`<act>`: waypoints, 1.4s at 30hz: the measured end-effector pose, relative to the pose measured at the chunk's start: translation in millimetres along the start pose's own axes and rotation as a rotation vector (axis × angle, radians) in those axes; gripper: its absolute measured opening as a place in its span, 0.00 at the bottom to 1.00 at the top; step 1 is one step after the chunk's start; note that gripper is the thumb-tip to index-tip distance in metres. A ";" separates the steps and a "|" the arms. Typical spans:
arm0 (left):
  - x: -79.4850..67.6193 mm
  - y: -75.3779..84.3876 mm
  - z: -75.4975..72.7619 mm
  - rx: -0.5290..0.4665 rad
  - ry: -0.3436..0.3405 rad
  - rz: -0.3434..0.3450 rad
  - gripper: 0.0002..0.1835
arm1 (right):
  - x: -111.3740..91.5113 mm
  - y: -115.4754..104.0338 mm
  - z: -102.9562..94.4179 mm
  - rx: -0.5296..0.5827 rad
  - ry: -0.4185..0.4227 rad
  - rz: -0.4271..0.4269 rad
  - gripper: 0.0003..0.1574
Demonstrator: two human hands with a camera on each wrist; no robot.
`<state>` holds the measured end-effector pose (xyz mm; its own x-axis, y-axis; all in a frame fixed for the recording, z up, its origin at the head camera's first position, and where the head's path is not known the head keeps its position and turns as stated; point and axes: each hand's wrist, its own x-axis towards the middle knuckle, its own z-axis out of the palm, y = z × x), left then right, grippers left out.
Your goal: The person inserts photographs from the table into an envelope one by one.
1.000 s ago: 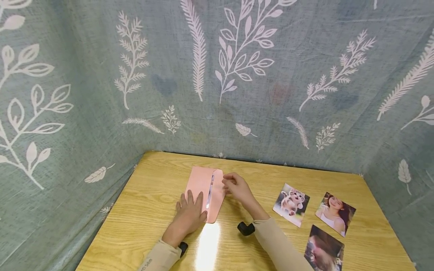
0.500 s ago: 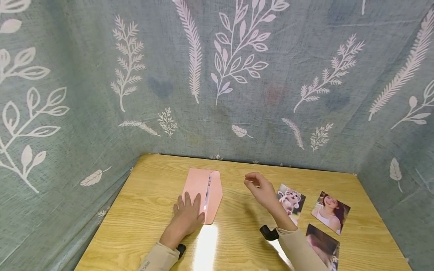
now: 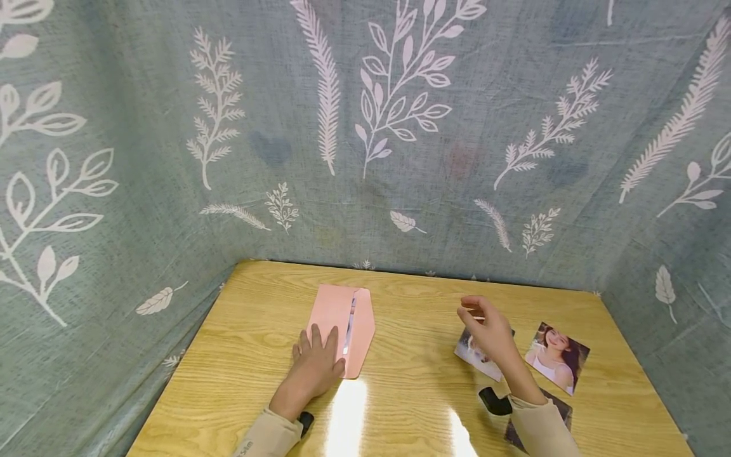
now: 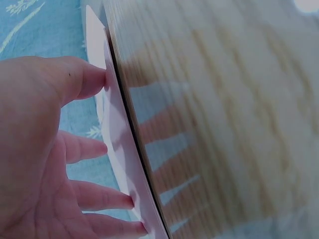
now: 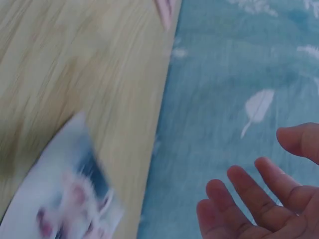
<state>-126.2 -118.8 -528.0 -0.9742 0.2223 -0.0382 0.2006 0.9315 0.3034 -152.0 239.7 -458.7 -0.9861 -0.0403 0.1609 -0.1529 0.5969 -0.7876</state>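
A pink envelope point(image 3: 334, 308) lies on the wooden table, its flap folded out to the right and a strip of a picture showing at the opening. My left hand point(image 3: 314, 362) rests on its lower left part with spread fingers; in the left wrist view the fingertips point(image 4: 127, 200) touch the envelope point(image 4: 119, 119). My right hand point(image 3: 490, 330) is above a kitten photo point(image 3: 476, 358), partly covering it in the head view, and holds nothing. In the right wrist view the fingers of the right hand point(image 5: 264, 204) are loosely bent, apart from the kitten photo point(image 5: 75, 199).
To the right lies a photo of a person in a white top point(image 3: 556, 358). A darker photo point(image 3: 562, 409) is partly hidden under the right sleeve point(image 3: 539, 425). A patterned grey-green cloth point(image 3: 342, 209) hangs behind the table point(image 3: 411, 406) and along its sides.
My right hand has left the envelope's flap and moved right, over the kitten photo. The left hand stays on the envelope. The head view has shifted slightly.
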 end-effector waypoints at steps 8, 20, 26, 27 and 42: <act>0.5 -1.1 1.1 -0.006 0.005 0.003 0.37 | -5.6 38.0 -23.0 -0.120 0.069 0.043 0.27; 0.7 -2.2 0.3 0.000 -0.016 -0.005 0.38 | -9.0 74.3 -38.6 -0.367 0.046 0.090 0.32; 0.7 -2.8 0.2 -0.002 -0.017 -0.006 0.38 | -11.9 90.6 -38.8 -0.521 -0.023 0.120 0.41; 0.7 -2.8 0.1 -0.001 -0.017 -0.006 0.38 | -12.7 92.5 -38.6 -0.538 -0.034 0.131 0.42; 1.2 -2.1 0.9 0.013 -0.019 -0.010 0.37 | -14.8 92.8 -39.0 -0.635 -0.151 0.268 0.52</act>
<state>-127.6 -120.3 -529.6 -0.9740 0.2186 -0.0589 0.1928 0.9372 0.2906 -149.1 327.0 -511.0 -0.9898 0.0898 -0.1105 0.1178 0.9523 -0.2817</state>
